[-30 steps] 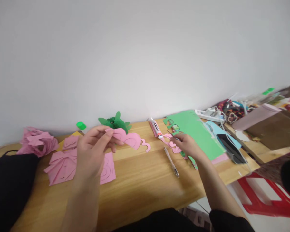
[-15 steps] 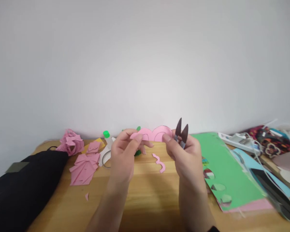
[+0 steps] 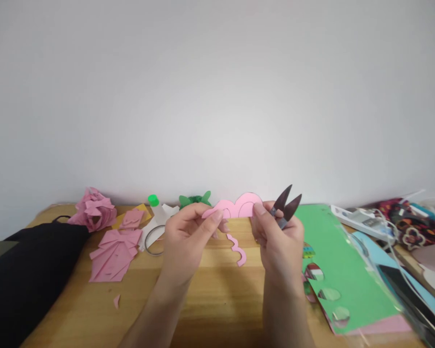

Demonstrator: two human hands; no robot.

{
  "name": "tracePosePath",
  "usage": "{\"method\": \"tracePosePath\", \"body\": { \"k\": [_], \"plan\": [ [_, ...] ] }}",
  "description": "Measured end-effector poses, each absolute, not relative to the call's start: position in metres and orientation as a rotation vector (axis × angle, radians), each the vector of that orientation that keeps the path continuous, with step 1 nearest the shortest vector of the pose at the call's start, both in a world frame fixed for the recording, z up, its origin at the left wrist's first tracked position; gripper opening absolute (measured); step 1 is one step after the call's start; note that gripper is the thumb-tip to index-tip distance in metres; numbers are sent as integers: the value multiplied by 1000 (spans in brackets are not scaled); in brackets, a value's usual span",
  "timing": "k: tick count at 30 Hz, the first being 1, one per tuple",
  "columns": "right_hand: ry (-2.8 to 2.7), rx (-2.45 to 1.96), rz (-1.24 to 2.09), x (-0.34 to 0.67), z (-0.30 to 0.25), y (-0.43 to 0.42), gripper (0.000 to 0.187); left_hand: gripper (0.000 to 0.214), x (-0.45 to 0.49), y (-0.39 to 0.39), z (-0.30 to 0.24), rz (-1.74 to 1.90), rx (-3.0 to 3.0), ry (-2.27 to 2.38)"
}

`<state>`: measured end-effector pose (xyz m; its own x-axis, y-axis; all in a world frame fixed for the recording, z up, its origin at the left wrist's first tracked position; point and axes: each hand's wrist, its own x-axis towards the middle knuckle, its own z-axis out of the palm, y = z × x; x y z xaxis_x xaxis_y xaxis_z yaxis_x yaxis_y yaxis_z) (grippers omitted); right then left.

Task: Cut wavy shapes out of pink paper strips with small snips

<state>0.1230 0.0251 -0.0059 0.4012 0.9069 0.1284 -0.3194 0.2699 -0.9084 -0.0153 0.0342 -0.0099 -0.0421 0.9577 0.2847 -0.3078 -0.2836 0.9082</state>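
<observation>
Stretched between both hands is a pink paper cutout (image 3: 247, 203) with scalloped bumps and pencil-like curved lines. My left hand (image 3: 188, 232) pinches its left end between thumb and fingers. The thumb and fingers of my right hand (image 3: 281, 237) close on its right end. That same hand also carries dark-bladed scissors (image 3: 288, 205), blades parted and pointing up and right, their handles hidden in the palm. Below the cutout, a curvy pink paper strip (image 3: 238, 251) lies on the wooden table (image 3: 217, 295).
Folded pink paper dress (image 3: 114, 256), crumpled pink paper (image 3: 92, 210), a glue stick (image 3: 155, 205) and a metal ring (image 3: 148, 246) are at left, beside a black cloth item (image 3: 32, 285). Green sheets (image 3: 351, 270), a power strip (image 3: 360, 222) and clutter fill the right. A pink scrap (image 3: 116, 301) lies in front.
The cutout has shifted slightly right and down in view, with both hands still on it. The scissors have tilted further right. The view has turned a little, showing more of the green item behind.
</observation>
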Motion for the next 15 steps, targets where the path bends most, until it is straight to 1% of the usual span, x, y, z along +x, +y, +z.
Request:
{"method": "tracePosePath", "body": {
  "k": [6,12,14,15],
  "plan": [
    [-712,-899,926,125,-2,28,31,23,-19,36,-11,1492,1171,841],
    [-721,-903,933,125,-3,26,29,19,-21,37,-8,1432,1151,785],
    [-741,-905,947,122,-4,25,27,22,-18,34,-7,1380,1153,771],
    [-763,-908,955,121,-5,24,27,19,-15,32,-6,1356,1157,784]
  ]
}}
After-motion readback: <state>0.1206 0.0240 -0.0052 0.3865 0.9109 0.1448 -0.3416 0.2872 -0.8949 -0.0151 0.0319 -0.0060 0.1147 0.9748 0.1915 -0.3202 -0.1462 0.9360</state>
